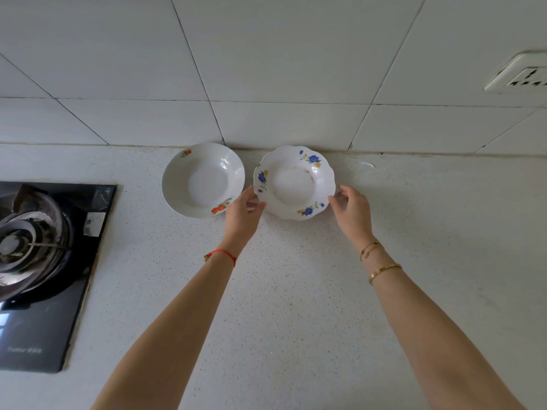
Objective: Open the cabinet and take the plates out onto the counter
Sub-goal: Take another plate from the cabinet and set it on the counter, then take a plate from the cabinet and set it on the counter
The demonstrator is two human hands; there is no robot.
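A: Plates, two of them, sit side by side on a pale speckled counter [296,291], close to the white tiled wall [266,54] at the back. This is the one view, from a head camera looking down.

B: What do they look like?

A: The plate with red flowers [203,179] is round and lies flat on the counter, on the left. The plate with blue flowers [294,182] has a wavy rim and lies just to its right, the two rims close but apart.

B: Where are the hands?

A: Both reach out from bare forearms to the blue-flowered plate. The left hand [244,213] pinches its left rim, thumb on top and fingers curled under the edge. The right hand [350,208] has its fingertips on the right rim, fingers bent around the edge. I cannot tell whether the plate rests fully on the counter or is raised a little.

B: Anything on the wrists?

A: A red string bracelet [220,255] on the left, gold bracelets [381,263] on the right.

B: And around them?

A: A black gas stove [44,261] with a round burner is set into the counter at far left, well apart from the plates. A white wall socket [521,74] shows at the upper right edge.
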